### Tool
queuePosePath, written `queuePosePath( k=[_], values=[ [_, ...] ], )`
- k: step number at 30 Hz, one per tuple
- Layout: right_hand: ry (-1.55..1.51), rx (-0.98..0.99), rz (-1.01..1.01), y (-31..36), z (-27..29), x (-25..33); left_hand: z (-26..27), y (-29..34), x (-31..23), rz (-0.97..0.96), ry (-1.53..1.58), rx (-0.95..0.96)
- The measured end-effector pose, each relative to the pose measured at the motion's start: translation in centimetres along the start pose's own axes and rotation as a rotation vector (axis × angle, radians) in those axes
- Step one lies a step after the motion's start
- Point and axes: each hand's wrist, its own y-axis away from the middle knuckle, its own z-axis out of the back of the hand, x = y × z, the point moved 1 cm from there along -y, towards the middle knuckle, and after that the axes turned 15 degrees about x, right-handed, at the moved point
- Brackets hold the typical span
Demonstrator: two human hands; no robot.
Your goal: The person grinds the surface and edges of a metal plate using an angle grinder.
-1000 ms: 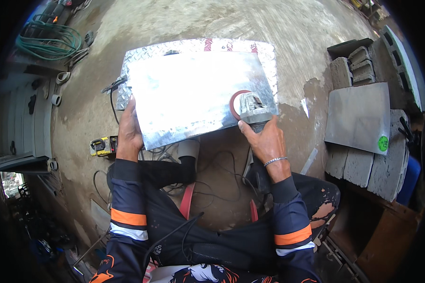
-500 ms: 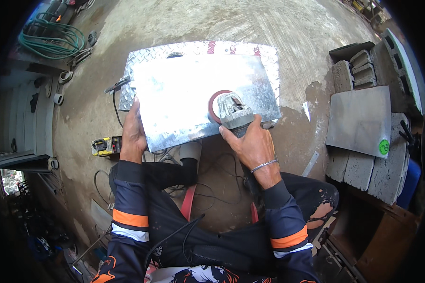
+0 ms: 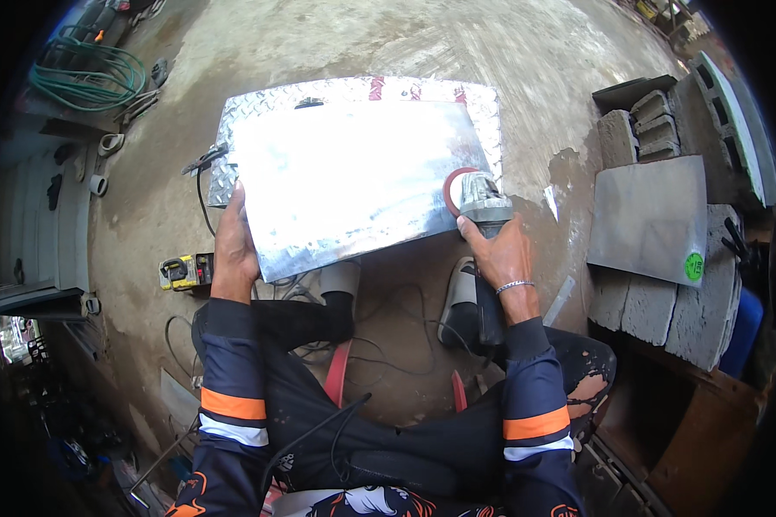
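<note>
A shiny flat metal sheet (image 3: 353,185) lies tilted over a diamond-plate work surface (image 3: 489,116), glaring white across most of its face. My left hand (image 3: 234,246) grips the sheet's left edge, thumb along the top and the other fingers mostly hidden. In my right hand (image 3: 503,258) is an angle grinder (image 3: 485,205), held around its body near the head. The grinder's reddish disc (image 3: 452,191) rests at the sheet's right edge; whether it is spinning cannot be told. A clamp (image 3: 205,160) with a black cable sits at the plate's left edge.
Cables (image 3: 397,370) run over the floor between my feet. A yellow-and-black device (image 3: 181,272) stands at left, and a coiled green hose (image 3: 86,73) lies far left. At right, concrete blocks (image 3: 647,306) are stacked, with a grey panel (image 3: 647,220) leaning on them.
My right hand has moved the angle grinder rightward, from the sheet's lower middle to its right edge. The left hand keeps its grip. The whole view has shifted slightly.
</note>
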Motion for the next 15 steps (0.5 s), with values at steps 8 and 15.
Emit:
queuePosePath(
  k=[8, 15],
  values=[
    [-0.007, -0.021, 0.016, -0.8, 0.1, -1.6, 0.4, -0.2, 0.0, -0.017, -0.019, 0.005],
    [-0.010, -0.013, 0.029, -0.4, -0.3, -0.2, -0.4, -0.2, -0.1, -0.051, -0.070, 0.004]
  ],
)
